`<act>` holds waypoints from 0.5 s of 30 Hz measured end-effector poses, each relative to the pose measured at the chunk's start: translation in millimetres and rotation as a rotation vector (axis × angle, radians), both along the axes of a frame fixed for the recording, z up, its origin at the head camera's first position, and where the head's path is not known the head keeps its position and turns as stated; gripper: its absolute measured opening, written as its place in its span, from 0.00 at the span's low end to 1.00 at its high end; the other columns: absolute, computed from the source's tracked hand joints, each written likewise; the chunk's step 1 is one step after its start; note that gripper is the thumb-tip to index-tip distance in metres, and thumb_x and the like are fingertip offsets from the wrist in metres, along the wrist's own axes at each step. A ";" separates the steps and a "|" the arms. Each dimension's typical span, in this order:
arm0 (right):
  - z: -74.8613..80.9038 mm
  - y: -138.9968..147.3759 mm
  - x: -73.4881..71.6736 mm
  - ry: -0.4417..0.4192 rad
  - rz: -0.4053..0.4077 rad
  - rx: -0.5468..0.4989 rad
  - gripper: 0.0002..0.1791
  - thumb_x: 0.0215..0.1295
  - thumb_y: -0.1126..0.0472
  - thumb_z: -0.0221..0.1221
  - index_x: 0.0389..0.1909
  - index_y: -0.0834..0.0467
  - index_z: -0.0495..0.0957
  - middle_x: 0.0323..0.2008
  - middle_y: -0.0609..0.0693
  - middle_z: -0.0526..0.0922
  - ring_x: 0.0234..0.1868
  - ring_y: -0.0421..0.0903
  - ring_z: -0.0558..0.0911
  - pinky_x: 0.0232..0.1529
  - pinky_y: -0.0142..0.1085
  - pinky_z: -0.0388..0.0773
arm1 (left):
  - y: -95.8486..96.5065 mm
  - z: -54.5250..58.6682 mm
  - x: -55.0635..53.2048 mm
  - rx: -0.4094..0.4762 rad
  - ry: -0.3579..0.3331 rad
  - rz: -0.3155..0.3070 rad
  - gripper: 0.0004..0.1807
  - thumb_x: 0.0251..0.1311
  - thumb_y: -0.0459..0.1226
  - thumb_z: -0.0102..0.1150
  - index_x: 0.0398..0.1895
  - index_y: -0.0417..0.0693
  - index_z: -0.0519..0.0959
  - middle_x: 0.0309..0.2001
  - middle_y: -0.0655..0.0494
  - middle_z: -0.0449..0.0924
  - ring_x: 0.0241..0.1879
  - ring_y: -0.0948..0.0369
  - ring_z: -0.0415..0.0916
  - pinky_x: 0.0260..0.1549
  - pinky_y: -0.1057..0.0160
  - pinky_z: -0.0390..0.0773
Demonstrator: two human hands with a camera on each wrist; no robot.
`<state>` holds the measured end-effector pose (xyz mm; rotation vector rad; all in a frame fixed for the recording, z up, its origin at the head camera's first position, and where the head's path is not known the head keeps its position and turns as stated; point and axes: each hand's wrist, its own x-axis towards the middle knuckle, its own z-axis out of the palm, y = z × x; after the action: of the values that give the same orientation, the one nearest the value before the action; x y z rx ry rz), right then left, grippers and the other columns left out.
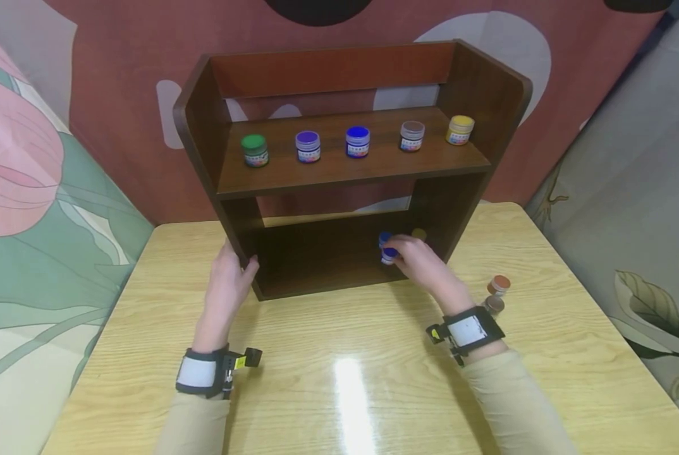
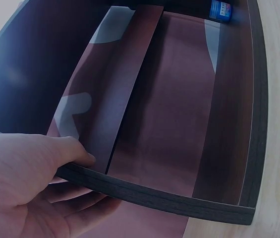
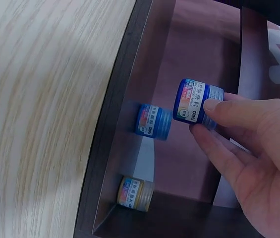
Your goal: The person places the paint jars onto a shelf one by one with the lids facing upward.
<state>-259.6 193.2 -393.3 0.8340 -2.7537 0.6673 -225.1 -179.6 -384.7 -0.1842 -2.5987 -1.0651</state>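
My right hand (image 1: 425, 265) pinches a dark blue paint jar (image 3: 192, 101) by its lid, between thumb and fingers, inside the lower compartment of a dark brown wooden shelf (image 1: 317, 182). Close by, a lighter blue paint jar (image 3: 152, 122) stands on the bottom board. Further toward the right side panel is an ochre-yellow paint jar (image 3: 135, 193). My left hand (image 1: 228, 284) grips the shelf's left side panel (image 2: 144, 192), thumb on the inner face and fingers on the outer one.
Along the upper board stand green (image 1: 255, 150), purple (image 1: 308, 146), blue (image 1: 357, 141), grey-brown (image 1: 411, 136) and yellow (image 1: 459, 129) paint jars. An orange-brown jar (image 1: 499, 285) and a brown jar (image 1: 494, 305) are on the table (image 1: 294, 360), near my right wrist. Patterned cloth hangs behind.
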 end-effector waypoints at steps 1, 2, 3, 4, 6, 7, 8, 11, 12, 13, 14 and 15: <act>-0.5 -1.2 -0.8 -0.001 0.001 0.001 0.15 0.59 0.79 0.66 0.48 0.71 0.82 0.49 0.67 0.83 0.50 0.64 0.83 0.52 0.52 0.81 | -0.1 0.0 0.2 -0.002 0.001 0.001 0.23 0.68 0.29 0.57 0.62 0.28 0.65 0.54 0.27 0.74 0.55 0.34 0.75 0.52 0.37 0.77; -1.2 -2.4 -1.8 0.001 0.003 0.002 0.15 0.59 0.79 0.65 0.48 0.71 0.82 0.49 0.67 0.83 0.50 0.64 0.83 0.52 0.52 0.81 | -0.1 -0.2 0.1 -0.004 0.001 0.002 0.23 0.68 0.29 0.57 0.62 0.28 0.65 0.54 0.27 0.74 0.55 0.34 0.75 0.52 0.38 0.77; -2.1 -3.3 -2.8 0.003 0.006 0.002 0.15 0.59 0.79 0.65 0.48 0.71 0.81 0.49 0.67 0.83 0.50 0.64 0.83 0.52 0.52 0.81 | -0.1 -0.2 0.1 -0.005 0.000 0.004 0.23 0.68 0.29 0.57 0.62 0.28 0.65 0.54 0.28 0.74 0.55 0.34 0.75 0.52 0.38 0.77; -2.9 -4.2 -3.8 0.007 0.007 0.004 0.15 0.59 0.79 0.65 0.48 0.71 0.82 0.49 0.67 0.83 0.50 0.64 0.83 0.52 0.52 0.81 | -0.1 -0.2 0.2 -0.007 0.001 0.005 0.23 0.68 0.29 0.58 0.62 0.28 0.65 0.54 0.28 0.74 0.55 0.34 0.76 0.52 0.38 0.77; -4.7 -5.9 -6.2 0.018 0.011 0.011 0.16 0.58 0.79 0.66 0.48 0.71 0.82 0.48 0.67 0.84 0.49 0.63 0.84 0.52 0.51 0.81 | -0.1 -0.2 0.1 -0.008 0.000 0.007 0.23 0.68 0.29 0.58 0.62 0.28 0.65 0.54 0.28 0.75 0.54 0.34 0.76 0.52 0.38 0.77; -5.5 -6.7 -7.3 0.024 0.011 0.015 0.16 0.58 0.79 0.66 0.48 0.71 0.82 0.48 0.66 0.84 0.49 0.63 0.84 0.52 0.51 0.81 | 0.0 -0.1 0.0 -0.008 0.001 0.008 0.23 0.67 0.29 0.58 0.62 0.28 0.65 0.54 0.28 0.75 0.54 0.35 0.76 0.52 0.38 0.77; -6.4 -7.7 -8.5 0.027 0.011 0.018 0.16 0.58 0.78 0.66 0.48 0.70 0.82 0.47 0.66 0.84 0.49 0.62 0.84 0.52 0.51 0.81 | 0.0 -0.1 0.0 -0.005 0.001 0.008 0.23 0.67 0.29 0.58 0.62 0.28 0.65 0.54 0.28 0.75 0.54 0.35 0.76 0.52 0.38 0.77; -8.0 -10.8 -11.8 0.026 0.008 0.016 0.16 0.59 0.77 0.67 0.49 0.70 0.82 0.47 0.64 0.85 0.48 0.61 0.85 0.52 0.51 0.82 | 0.0 -0.2 -0.6 0.004 0.004 0.005 0.23 0.67 0.29 0.58 0.62 0.29 0.66 0.54 0.28 0.75 0.54 0.35 0.76 0.53 0.38 0.77; -8.3 -11.8 -12.7 0.021 0.006 0.012 0.16 0.59 0.77 0.66 0.49 0.69 0.82 0.47 0.64 0.85 0.48 0.61 0.85 0.52 0.51 0.81 | 0.0 -0.1 -0.7 0.005 0.005 0.005 0.23 0.67 0.29 0.58 0.62 0.29 0.66 0.54 0.28 0.75 0.54 0.35 0.76 0.53 0.38 0.77; -8.8 -13.0 -13.6 0.016 0.006 0.011 0.15 0.60 0.78 0.66 0.49 0.69 0.82 0.47 0.64 0.84 0.48 0.61 0.84 0.52 0.51 0.81 | 0.0 -0.2 -0.7 0.006 0.005 0.004 0.23 0.67 0.29 0.58 0.62 0.28 0.66 0.53 0.28 0.75 0.54 0.35 0.76 0.52 0.38 0.77; -9.1 -14.2 -14.4 0.010 0.005 0.009 0.15 0.60 0.78 0.66 0.49 0.69 0.82 0.47 0.64 0.84 0.49 0.61 0.84 0.53 0.50 0.81 | 0.1 -0.3 -1.0 0.004 0.006 0.005 0.23 0.67 0.29 0.58 0.62 0.29 0.66 0.53 0.28 0.75 0.54 0.35 0.76 0.53 0.38 0.77; -9.4 -15.3 -15.1 0.001 0.002 0.008 0.15 0.60 0.78 0.65 0.49 0.69 0.82 0.48 0.64 0.84 0.49 0.61 0.84 0.54 0.50 0.80 | 0.1 -0.4 -1.1 0.000 0.005 0.005 0.23 0.67 0.29 0.58 0.61 0.29 0.66 0.53 0.28 0.75 0.54 0.35 0.76 0.53 0.38 0.77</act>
<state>-274.7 177.9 -402.7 0.8390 -2.7563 0.6568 -226.2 -179.5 -385.1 -0.1795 -2.5936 -1.0616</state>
